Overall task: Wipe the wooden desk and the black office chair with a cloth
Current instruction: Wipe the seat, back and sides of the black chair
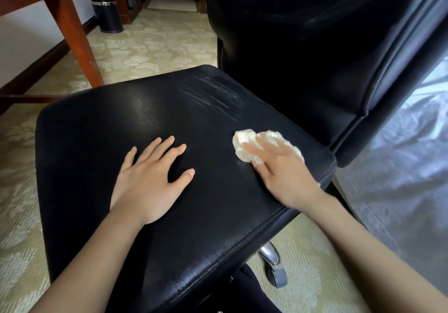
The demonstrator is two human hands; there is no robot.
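We press the white cloth (244,142) onto the black chair seat (116,128) with the right grip (283,172). Its fingers lie extended over the wad, not curled round it. The crumpled cloth sits partly beneath those fingers and projects ahead of them.

The left grip (150,184) rests flat and splayed on the seat, left of the right grip, holding nothing.

We judge the cloth light, soft and compressible; bunch it under the palm for control. The seat is smooth, glossy, leather-like padding with a stitched front seam, and probably slippery. Wipe streaks show ahead of the right grip, toward the backrest (303,45). The wooden worktop leg (72,40) stands well beyond the left grip.
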